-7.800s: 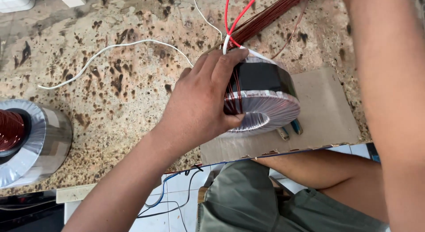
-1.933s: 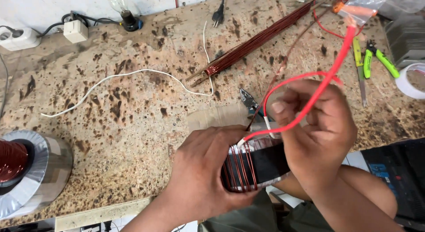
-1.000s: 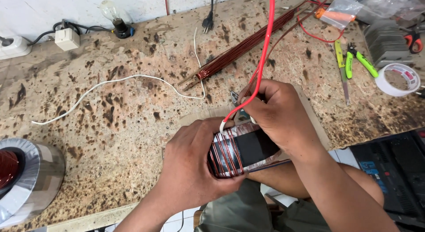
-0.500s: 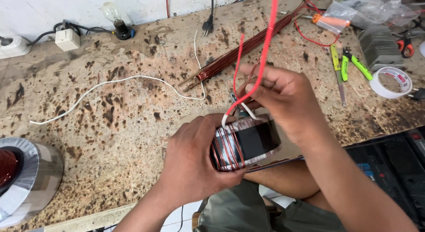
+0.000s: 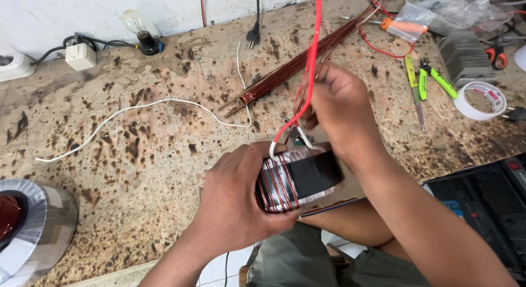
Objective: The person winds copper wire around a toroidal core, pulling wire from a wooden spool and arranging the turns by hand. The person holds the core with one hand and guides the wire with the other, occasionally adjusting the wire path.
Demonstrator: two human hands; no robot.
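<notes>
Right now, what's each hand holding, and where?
Left hand grips the toroidal coil around its outer side; right hand pinches the red wire above it.

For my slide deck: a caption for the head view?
Left hand grips a toroidal coil; right hand pulls its red wire.

One head-worn view, steeply down, close over the workbench (image 5: 137,155).

We count two hands, left hand (image 5: 235,205) and right hand (image 5: 339,109); two wound ring coils, one held at centre (image 5: 298,180), one at eight o'clock (image 5: 30,226); one light bulb (image 5: 137,29) at eleven o'clock; one tape roll (image 5: 482,100) and one green-handled pliers (image 5: 435,78) at two o'clock.
</notes>
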